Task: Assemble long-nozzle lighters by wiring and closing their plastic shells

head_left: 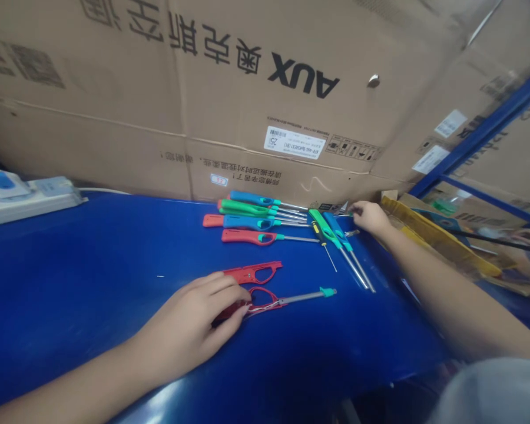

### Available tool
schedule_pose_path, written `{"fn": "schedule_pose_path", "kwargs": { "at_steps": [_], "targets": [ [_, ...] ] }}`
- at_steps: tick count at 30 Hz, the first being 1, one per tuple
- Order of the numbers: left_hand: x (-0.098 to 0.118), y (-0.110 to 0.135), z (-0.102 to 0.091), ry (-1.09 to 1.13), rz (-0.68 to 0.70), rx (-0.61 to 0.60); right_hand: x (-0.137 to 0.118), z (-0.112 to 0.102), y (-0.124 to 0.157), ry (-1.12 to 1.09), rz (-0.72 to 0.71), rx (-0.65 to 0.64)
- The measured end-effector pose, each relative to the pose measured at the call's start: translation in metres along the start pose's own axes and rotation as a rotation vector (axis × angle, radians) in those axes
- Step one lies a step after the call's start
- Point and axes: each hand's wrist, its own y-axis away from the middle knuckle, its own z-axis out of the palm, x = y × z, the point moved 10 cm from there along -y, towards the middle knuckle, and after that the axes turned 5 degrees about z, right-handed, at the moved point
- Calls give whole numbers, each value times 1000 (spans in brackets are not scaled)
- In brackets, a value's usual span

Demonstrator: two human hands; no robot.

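Observation:
My left hand [209, 312] is closed over the handle of an opened red gas lighter [269, 300], whose thin wires show and whose metal tube ends in a green tip. Just above lies the loose red half of a lighter shell [267, 272], partly covered by my fingers. My right hand [371, 218] reaches to the back, its fingertips pinched together at small metal pieces by the cardboard; what they grip is too small to tell. Close to it lie a green lighter [324, 227], a blue lighter [335, 229] and a black-and-yellow screwdriver [319, 233].
Several assembled lighters, including a red one [249, 237], lie in a row on the blue table [92, 265]. Large cardboard [225, 106] stands behind. A white power strip [35, 197] sits at left; a yellow-edged box [441, 238] and blue metal frame [481, 126] are at right.

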Motion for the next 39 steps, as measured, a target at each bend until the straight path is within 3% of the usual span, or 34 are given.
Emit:
{"fn": "schedule_pose_path", "kwargs": {
  "at_steps": [3, 6, 9, 12, 14, 16, 22, 26, 31, 36, 39],
  "targets": [
    [3, 0, -3, 3, 3, 6, -19, -11, 16, -185, -53, 10],
    [3, -1, -2, 8, -2, 0, -55, -13, 48, -390, -145, -70],
    [1, -3, -1, 6, -13, 6, -108, 4, 93, -556, -262, -235],
    [-1, -4, -4, 3, -27, 21, -164, 34, 138, -611, -392, -469],
    [-2, -4, -5, -9, -34, 15, -191, 49, 159, -591, -467, -595],
    [-3, -4, -6, -23, -38, 5, -206, 50, 169, -541, -531, -637],
    [-3, -1, -2, -62, -20, -40, -228, 16, 191, -366, -780, -567],
    [-5, -1, 1, -71, -28, -59, -238, 24, 219, -277, -913, -575],
    [-8, -4, -1, -74, -51, -52, -229, 40, 219, -268, -915, -515],
    [-4, -5, -5, -79, -51, -48, -219, 24, 201, -395, -898, -440],
    [-2, -4, -5, -77, -60, -62, -210, 26, 187, -505, -788, -494]
  ]
}}
